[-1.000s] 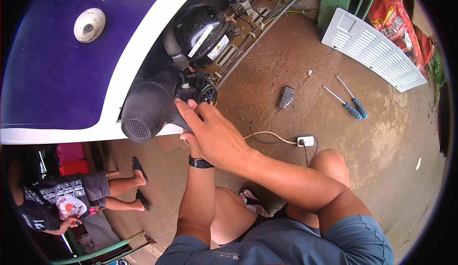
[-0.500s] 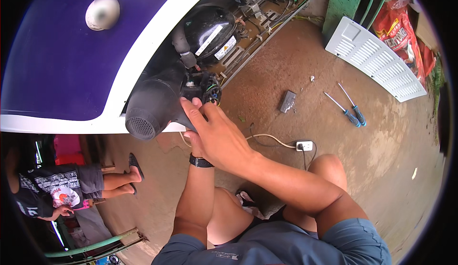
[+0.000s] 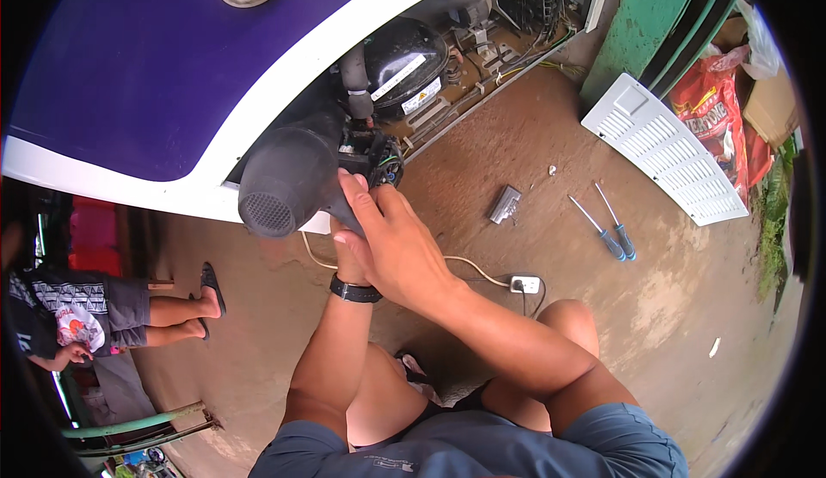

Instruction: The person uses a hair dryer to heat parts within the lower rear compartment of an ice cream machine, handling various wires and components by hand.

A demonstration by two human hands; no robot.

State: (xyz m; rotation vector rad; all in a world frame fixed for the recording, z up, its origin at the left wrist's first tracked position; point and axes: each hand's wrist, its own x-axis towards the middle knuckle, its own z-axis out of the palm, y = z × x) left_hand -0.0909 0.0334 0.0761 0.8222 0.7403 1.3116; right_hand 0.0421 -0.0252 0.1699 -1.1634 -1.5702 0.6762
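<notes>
Dryer (image 3: 291, 172) is held in the curled right hand (image 3: 394, 241) at the cabinet's lower edge (image 3: 163, 192); the opening and grip of the left hand (image 3: 347, 263) cannot be told.

My tee (image 3: 465, 459): dull blue-grey, short slvs, btm ctr of frame. L slv (image 3: 301, 445) lower L, R slv (image 3: 621, 439) lower R, both plain, same colour. Sm pale print (image 3: 397, 464) on chest nr btm edge, too tiny to make out. Blk strap (image 3: 354, 291) on my L wrist, approx mid-frame, w/ lighter specks. Dk shorts (image 3: 471, 394), lower ctr.
</notes>
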